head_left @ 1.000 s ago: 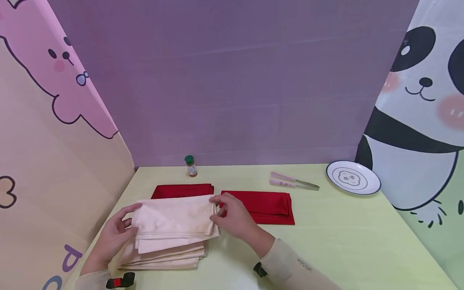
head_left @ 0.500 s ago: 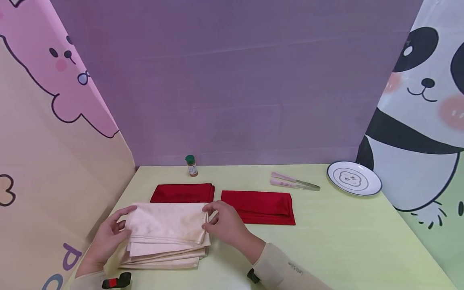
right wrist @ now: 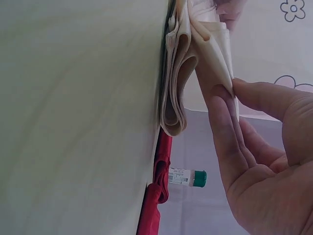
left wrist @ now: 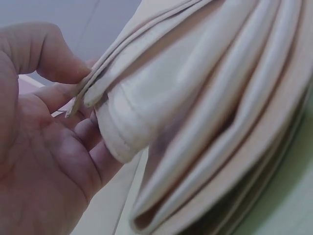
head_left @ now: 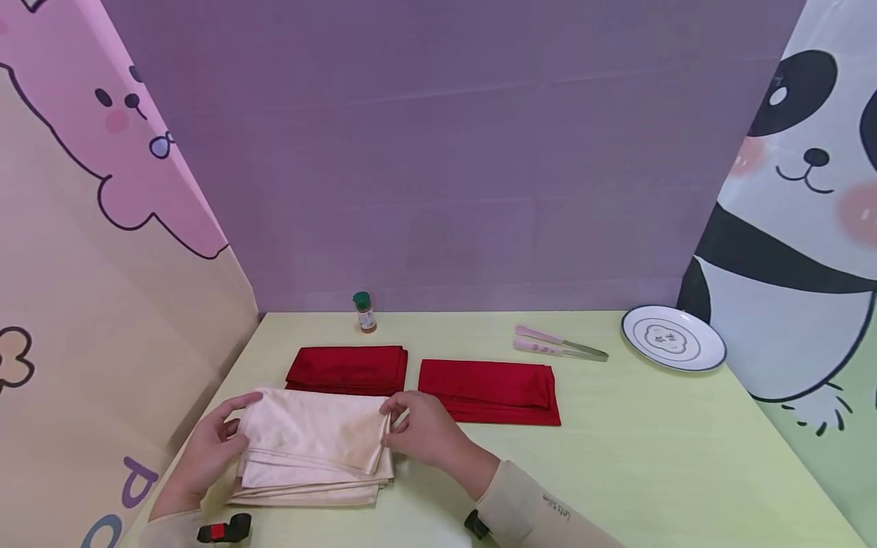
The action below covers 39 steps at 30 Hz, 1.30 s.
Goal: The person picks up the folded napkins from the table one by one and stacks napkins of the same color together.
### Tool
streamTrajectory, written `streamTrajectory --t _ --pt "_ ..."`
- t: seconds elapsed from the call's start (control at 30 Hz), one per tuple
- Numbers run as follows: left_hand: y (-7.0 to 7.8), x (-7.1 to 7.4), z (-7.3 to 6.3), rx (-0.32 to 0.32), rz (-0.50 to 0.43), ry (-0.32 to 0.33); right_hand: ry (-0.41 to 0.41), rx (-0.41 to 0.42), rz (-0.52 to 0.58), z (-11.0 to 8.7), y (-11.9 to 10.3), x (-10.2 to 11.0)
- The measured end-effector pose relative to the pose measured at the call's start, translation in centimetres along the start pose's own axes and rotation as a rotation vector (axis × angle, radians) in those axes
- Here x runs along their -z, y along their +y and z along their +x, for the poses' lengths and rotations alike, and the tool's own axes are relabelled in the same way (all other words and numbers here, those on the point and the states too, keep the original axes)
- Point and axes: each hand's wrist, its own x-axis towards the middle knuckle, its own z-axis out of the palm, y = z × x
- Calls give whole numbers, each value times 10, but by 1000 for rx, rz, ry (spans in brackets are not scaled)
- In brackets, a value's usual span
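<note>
In the head view a folded cream cloth spans the space between my two hands, above a second folded cream cloth on the table. My left hand pinches its left end; the left wrist view shows the thumb on the layered edge and fingers behind. The right end is pinched by my right hand. From the right wrist, the held cloth hangs beside the looped folds of the lower cloth, its end between thumb and fingers.
Two folded red cloths lie behind, one at the left and one at the right. Farther back stand a small green-capped bottle, pink-handled tongs and a white plate. A printed wall borders the table's left side.
Both hands have brought the held cream cloth toward me and down over the lower cream cloth, shifting slightly left. More of the left red cloth shows behind it.
</note>
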Motion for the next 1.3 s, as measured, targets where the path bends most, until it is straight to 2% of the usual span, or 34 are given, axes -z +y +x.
streamTrajectory --t 0.4,0.67,0.93,1.03,1.3 --pt "-12 -1 1 61 19 32 -92 -32 26 1 6 1" --pt "-7 -2 1 134 102 53 -187 -35 56 -2 5 4" --pt "-11 0 1 208 137 42 -217 -42 25 -2 7 3" --pt "-12 -1 2 232 187 39 -229 -42 13 -2 7 4" --pt "-9 -1 0 227 282 35 -255 -36 -34 -2 9 4"
